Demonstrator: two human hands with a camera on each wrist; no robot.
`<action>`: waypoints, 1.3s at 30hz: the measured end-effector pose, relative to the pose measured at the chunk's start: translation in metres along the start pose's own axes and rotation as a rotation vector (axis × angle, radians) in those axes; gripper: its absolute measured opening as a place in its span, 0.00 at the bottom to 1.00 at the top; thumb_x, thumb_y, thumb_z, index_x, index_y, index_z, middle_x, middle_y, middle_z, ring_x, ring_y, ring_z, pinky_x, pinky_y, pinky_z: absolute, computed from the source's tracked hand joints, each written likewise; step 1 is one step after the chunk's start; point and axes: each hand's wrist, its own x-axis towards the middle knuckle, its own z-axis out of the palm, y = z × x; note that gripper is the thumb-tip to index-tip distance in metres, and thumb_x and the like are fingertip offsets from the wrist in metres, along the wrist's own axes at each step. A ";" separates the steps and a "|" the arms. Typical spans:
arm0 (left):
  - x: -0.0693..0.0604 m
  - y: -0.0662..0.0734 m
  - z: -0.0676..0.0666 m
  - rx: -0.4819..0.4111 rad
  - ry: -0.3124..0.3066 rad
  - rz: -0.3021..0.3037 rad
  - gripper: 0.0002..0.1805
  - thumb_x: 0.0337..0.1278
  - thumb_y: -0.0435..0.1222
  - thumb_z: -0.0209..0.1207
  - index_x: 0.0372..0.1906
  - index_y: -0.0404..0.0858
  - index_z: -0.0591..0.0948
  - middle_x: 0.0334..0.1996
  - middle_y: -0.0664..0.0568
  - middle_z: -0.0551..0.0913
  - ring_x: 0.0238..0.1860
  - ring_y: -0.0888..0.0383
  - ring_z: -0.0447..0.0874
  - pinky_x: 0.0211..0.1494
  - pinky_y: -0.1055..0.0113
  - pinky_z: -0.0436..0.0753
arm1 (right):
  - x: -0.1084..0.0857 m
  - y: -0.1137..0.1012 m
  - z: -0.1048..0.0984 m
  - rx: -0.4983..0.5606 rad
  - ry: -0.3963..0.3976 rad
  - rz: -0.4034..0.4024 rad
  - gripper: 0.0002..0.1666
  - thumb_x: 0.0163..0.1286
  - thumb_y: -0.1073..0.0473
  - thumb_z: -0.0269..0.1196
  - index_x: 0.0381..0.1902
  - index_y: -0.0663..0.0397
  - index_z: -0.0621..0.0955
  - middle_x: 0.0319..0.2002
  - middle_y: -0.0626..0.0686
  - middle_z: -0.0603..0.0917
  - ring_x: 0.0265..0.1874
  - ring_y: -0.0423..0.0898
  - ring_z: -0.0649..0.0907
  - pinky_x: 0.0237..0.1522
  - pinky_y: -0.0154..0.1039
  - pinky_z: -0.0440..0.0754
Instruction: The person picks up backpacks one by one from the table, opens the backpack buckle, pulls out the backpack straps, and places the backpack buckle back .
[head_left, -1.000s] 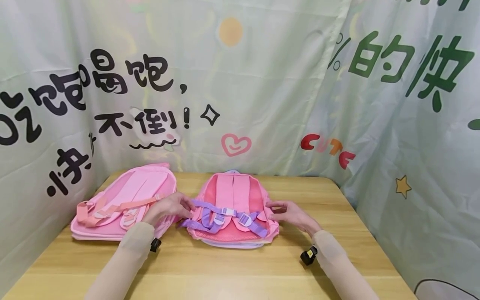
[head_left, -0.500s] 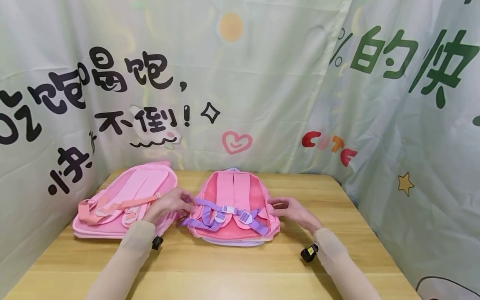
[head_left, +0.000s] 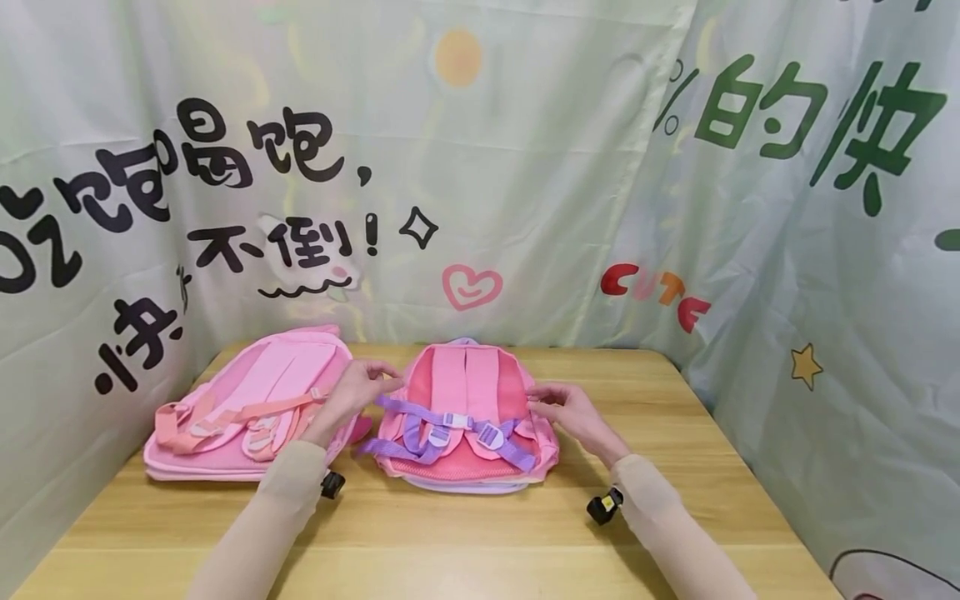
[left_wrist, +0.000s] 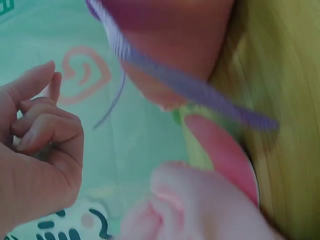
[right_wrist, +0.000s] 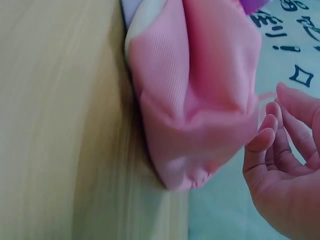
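Observation:
A pink backpack (head_left: 467, 375) lies strap side up in the middle of the wooden table, with purple straps (head_left: 416, 442) buckled across it. My left hand (head_left: 358, 392) hovers at its upper left side; in the left wrist view that hand (left_wrist: 42, 135) has loosely bent fingers and nothing in them. At the right edge of the bag is my right hand (head_left: 570, 411), fingertips close to the side. The right wrist view has this hand (right_wrist: 285, 145) with relaxed fingers beside the pink fabric (right_wrist: 200, 135); whether the fingertips touch it cannot be told.
A second pink backpack (head_left: 247, 400) with orange straps (head_left: 180, 429) lies at the left, partly behind my left forearm. The wooden table (head_left: 465, 550) ends at printed curtains (head_left: 540, 208) at the back and sides.
Both hands have moved farther up along the sides of the middle backpack, the left one also rightward and the right one slightly leftward. The two backpacks stay in place.

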 end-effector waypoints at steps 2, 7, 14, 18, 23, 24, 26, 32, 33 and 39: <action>0.000 0.003 0.007 -0.023 -0.001 0.029 0.14 0.55 0.37 0.67 0.43 0.33 0.85 0.24 0.49 0.79 0.27 0.56 0.74 0.30 0.66 0.74 | 0.001 -0.004 0.004 0.009 0.002 -0.009 0.22 0.66 0.60 0.66 0.55 0.66 0.80 0.45 0.60 0.85 0.35 0.43 0.80 0.36 0.33 0.80; 0.001 0.008 0.027 -0.047 -0.014 0.082 0.11 0.54 0.35 0.68 0.40 0.33 0.86 0.28 0.50 0.84 0.32 0.58 0.77 0.36 0.67 0.76 | 0.003 -0.013 0.016 0.005 -0.022 -0.010 0.21 0.66 0.59 0.67 0.54 0.64 0.81 0.44 0.55 0.86 0.38 0.43 0.80 0.40 0.36 0.78; -0.001 0.018 0.051 0.028 -0.076 0.184 0.08 0.52 0.33 0.69 0.38 0.35 0.87 0.31 0.51 0.87 0.34 0.61 0.81 0.40 0.67 0.80 | 0.011 -0.021 0.036 -0.060 -0.100 -0.027 0.17 0.65 0.61 0.67 0.51 0.60 0.83 0.44 0.56 0.86 0.38 0.42 0.81 0.41 0.36 0.81; 0.000 0.021 0.062 0.091 -0.148 0.278 0.09 0.50 0.31 0.69 0.38 0.32 0.87 0.31 0.49 0.87 0.33 0.61 0.83 0.40 0.67 0.82 | 0.016 -0.025 0.045 -0.084 -0.133 -0.059 0.17 0.64 0.63 0.67 0.50 0.62 0.84 0.43 0.56 0.86 0.37 0.42 0.81 0.39 0.37 0.81; 0.002 0.021 0.071 0.182 -0.204 0.332 0.11 0.47 0.29 0.70 0.39 0.33 0.87 0.31 0.51 0.87 0.32 0.63 0.81 0.39 0.69 0.81 | 0.017 -0.028 0.054 -0.101 -0.138 -0.064 0.16 0.63 0.62 0.67 0.49 0.60 0.85 0.43 0.55 0.87 0.40 0.45 0.82 0.42 0.35 0.79; 0.002 0.021 0.072 0.192 -0.212 0.334 0.12 0.46 0.29 0.71 0.39 0.33 0.87 0.31 0.51 0.87 0.32 0.63 0.81 0.39 0.69 0.81 | 0.017 -0.028 0.056 -0.113 -0.139 -0.070 0.16 0.63 0.61 0.68 0.48 0.60 0.85 0.43 0.54 0.87 0.40 0.46 0.82 0.42 0.35 0.79; 0.002 0.022 0.073 0.206 -0.228 0.339 0.13 0.44 0.28 0.71 0.40 0.32 0.86 0.31 0.50 0.87 0.32 0.63 0.81 0.38 0.69 0.81 | 0.018 -0.028 0.059 -0.141 -0.141 -0.089 0.15 0.63 0.60 0.68 0.48 0.58 0.85 0.43 0.53 0.88 0.42 0.46 0.83 0.43 0.34 0.79; 0.000 0.024 0.076 0.254 -0.285 0.349 0.14 0.43 0.28 0.72 0.40 0.34 0.87 0.31 0.50 0.86 0.30 0.64 0.79 0.35 0.71 0.79 | 0.021 -0.024 0.068 -0.156 -0.173 -0.117 0.16 0.62 0.60 0.69 0.49 0.55 0.86 0.43 0.53 0.88 0.44 0.47 0.85 0.47 0.35 0.81; 0.000 0.023 0.077 0.258 -0.290 0.352 0.14 0.43 0.28 0.72 0.40 0.35 0.87 0.30 0.50 0.86 0.30 0.64 0.78 0.34 0.71 0.78 | 0.022 -0.023 0.070 -0.150 -0.177 -0.120 0.16 0.62 0.60 0.69 0.49 0.56 0.86 0.43 0.54 0.88 0.44 0.46 0.85 0.48 0.35 0.81; 0.000 0.018 0.076 0.269 -0.316 0.353 0.13 0.43 0.28 0.73 0.39 0.35 0.87 0.29 0.51 0.86 0.28 0.64 0.77 0.32 0.71 0.78 | 0.023 -0.024 0.076 -0.149 -0.197 -0.135 0.17 0.62 0.66 0.68 0.50 0.63 0.84 0.44 0.61 0.87 0.45 0.53 0.86 0.48 0.37 0.83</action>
